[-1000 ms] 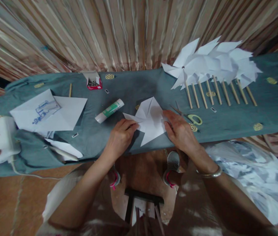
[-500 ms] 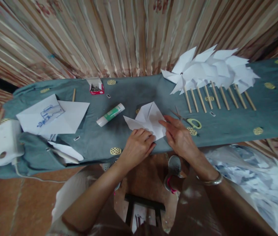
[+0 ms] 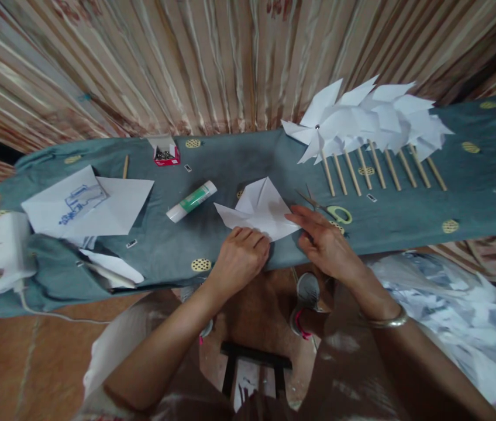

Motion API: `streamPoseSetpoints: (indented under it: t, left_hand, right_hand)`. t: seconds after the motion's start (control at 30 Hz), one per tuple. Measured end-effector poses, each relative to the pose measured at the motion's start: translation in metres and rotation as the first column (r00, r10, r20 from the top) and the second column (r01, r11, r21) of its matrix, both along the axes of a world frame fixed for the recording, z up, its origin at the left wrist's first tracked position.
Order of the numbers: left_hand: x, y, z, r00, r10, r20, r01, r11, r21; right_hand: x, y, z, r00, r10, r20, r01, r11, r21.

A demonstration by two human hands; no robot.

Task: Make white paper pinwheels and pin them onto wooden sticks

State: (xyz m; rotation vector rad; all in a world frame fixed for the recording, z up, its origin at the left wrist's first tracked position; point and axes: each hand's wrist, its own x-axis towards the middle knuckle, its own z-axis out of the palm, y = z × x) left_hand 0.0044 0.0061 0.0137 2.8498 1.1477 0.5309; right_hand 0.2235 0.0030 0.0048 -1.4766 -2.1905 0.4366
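A white paper pinwheel [image 3: 263, 204], partly folded with pointed blades, lies on the cloth in front of me. My left hand [image 3: 243, 254] is curled over its lower edge, fingers closed on the paper. At the right corner, my right hand [image 3: 329, 240] touches the sheet with stretched fingertips, its thumb apart below. Scissors [image 3: 339, 214] with light green handles lie just beyond the right fingers. Left of the pinwheel rests a green and white glue stick [image 3: 192, 202]. The paper's underside and part of its lower edge are hidden.
Finished paper pinwheels [image 3: 362, 123] on wooden sticks overlap at the back right. A red box [image 3: 166, 155] holds small metal pins. Paper sheets [image 3: 120, 204], a short stick [image 3: 126, 166] and a white power adapter [image 3: 6, 251] are leftward. A bag of paper [image 3: 454, 310] stands lower right.
The right hand has shifted slightly, and the paper's lower right edge now reaches farther right under its fingers. The left hand stays on the lower edge. The whole view has moved a little.
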Motion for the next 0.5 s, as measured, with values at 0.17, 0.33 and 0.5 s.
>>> streamPoseSetpoints:
  t: [0.17, 0.33, 0.5]
  left_hand:
    - [0.001, -0.001, 0.001, 1.0, 0.003, 0.014, -0.003, 1.0, 0.018]
    - [-0.007, -0.004, 0.002, 1.0, -0.021, 0.015, 0.021, 1.0, -0.003]
    - [-0.017, -0.01, -0.002, 0.996, -0.053, 0.075, 0.056, 0.998, -0.039]
  right_hand:
    - [-0.002, -0.003, 0.0, 0.999, 0.052, 0.016, -0.053, 0.996, 0.075]
    - [-0.002, -0.007, 0.004, 0.992, 0.122, -0.035, -0.119, 0.989, 0.09]
    - [-0.009, -0.012, 0.009, 0.978, 0.179, -0.107, -0.172, 0.982, 0.073]
